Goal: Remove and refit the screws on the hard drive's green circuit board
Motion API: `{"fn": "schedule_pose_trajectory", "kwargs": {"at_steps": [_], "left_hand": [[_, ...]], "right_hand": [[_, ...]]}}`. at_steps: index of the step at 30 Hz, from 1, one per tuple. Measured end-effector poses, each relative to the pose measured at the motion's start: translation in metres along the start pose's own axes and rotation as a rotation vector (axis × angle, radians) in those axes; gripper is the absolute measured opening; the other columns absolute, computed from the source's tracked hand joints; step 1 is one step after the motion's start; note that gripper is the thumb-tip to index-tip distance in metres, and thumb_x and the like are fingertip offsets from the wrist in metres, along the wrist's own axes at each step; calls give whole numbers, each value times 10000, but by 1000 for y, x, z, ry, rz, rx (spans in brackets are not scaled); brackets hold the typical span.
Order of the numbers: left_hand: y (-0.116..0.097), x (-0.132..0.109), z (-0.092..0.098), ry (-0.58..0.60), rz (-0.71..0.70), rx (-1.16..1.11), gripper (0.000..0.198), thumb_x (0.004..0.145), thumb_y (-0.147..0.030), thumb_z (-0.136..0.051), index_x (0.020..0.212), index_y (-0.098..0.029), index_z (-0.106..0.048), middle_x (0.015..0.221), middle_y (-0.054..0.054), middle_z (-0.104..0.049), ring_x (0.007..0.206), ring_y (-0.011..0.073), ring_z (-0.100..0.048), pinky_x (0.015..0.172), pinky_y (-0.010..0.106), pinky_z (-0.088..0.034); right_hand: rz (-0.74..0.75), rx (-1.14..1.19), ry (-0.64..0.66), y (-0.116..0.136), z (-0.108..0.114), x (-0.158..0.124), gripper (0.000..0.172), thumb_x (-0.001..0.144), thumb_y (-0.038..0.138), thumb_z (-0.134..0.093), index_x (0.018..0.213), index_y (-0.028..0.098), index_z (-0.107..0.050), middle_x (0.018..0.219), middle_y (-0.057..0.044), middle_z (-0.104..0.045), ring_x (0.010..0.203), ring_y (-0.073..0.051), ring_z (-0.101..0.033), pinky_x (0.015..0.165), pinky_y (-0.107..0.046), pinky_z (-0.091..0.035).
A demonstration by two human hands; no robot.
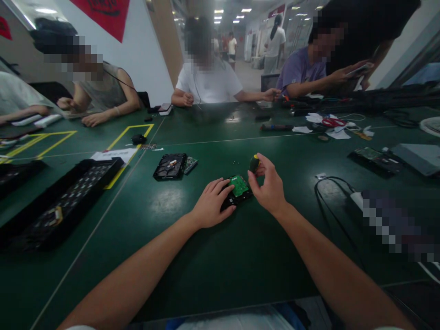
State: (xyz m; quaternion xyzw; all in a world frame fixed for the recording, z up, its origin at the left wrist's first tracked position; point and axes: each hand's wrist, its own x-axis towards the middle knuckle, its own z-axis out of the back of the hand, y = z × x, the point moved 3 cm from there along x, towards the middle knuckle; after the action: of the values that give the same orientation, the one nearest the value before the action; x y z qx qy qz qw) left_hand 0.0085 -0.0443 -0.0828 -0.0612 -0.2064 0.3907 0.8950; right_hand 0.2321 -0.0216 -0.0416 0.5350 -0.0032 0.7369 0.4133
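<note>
On the green table lies a black hard drive [235, 200] with a green circuit board [239, 185] facing up. My left hand [213, 201] grips its left end, fingers spread over the top and board edge, thumb along the near side. My right hand [268, 185] pinches the black and yellow handle of a screwdriver [254, 163] at the drive's right end. The screwdriver's shaft and tip are hard to make out. A few tiny screws [235, 162] lie beyond the drive. To the left sit another black drive [169, 167] and a loose circuit board [190, 164].
A long black tray [65, 201] holding small parts stands at left. On the right are an open drive [374, 160], a grey box [417, 158] and a black cable [319, 197]. Several people sit across the table; paper scraps [338, 133] lie at the far right.
</note>
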Motion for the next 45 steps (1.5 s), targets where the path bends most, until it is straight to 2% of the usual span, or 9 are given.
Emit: {"fn": "schedule_pose_trajectory", "kwargs": {"at_steps": [3,6,11,17,24,33,39,45], "left_hand": [[0,0,0,-2,4,-1,692,972,-498,-669,1575,-212,-491,1637,156,-466,1557,395,-381,1276,637,-351],[-1,0,1,-1,7,4,688,972,-498,-669,1571,-208,-497,1633,155,-471,1557,394,-379,1280,631,-346],[-1,0,1,13,7,11,700,975,-501,-666,1577,-191,-490,1636,161,-467,1554,394,-381,1284,618,-345],[-1,0,2,8,6,10,699,971,-507,-668,1574,-198,-496,1633,160,-468,1556,397,-380,1284,619,-345],[0,0,1,3,2,14,707,972,-509,-667,1575,-185,-491,1624,172,-476,1550,403,-383,1280,620,-345],[-2,0,2,5,3,30,708,978,-514,-660,1568,-155,-503,1622,185,-478,1544,404,-391,1283,598,-350],[-2,1,2,9,4,35,706,975,-507,-664,1565,-150,-510,1624,187,-477,1545,409,-388,1282,599,-348],[-1,0,0,2,2,32,711,976,-515,-661,1577,-172,-496,1626,176,-477,1549,403,-387,1281,602,-349]], "right_hand": [[4,26,-1,-1,0,1,654,1023,363,-657,1604,319,-360,1407,-126,-641,983,-245,-735,843,-460,-688],[13,18,-43,-2,1,2,674,964,416,-752,1548,326,-428,1329,-108,-654,980,-253,-713,805,-454,-686],[-9,7,-63,-3,1,2,649,974,336,-735,1547,321,-431,1290,-95,-668,872,-216,-706,776,-442,-683],[7,-7,-59,-2,1,1,652,996,298,-686,1581,332,-401,1340,-101,-647,899,-220,-709,802,-443,-676],[57,-38,-60,2,2,2,635,969,346,-747,1532,342,-453,1194,-76,-619,904,-234,-653,801,-467,-657],[-5,7,-51,-7,-2,-1,642,1012,299,-654,1591,350,-379,1370,-106,-599,940,-236,-715,853,-479,-674],[18,6,-64,-5,2,0,676,960,365,-752,1541,340,-407,1356,-100,-598,934,-237,-692,834,-476,-666],[34,-38,-78,-2,8,5,558,969,314,-729,1470,324,-483,1293,-95,-599,960,-238,-673,753,-425,-656]]}}
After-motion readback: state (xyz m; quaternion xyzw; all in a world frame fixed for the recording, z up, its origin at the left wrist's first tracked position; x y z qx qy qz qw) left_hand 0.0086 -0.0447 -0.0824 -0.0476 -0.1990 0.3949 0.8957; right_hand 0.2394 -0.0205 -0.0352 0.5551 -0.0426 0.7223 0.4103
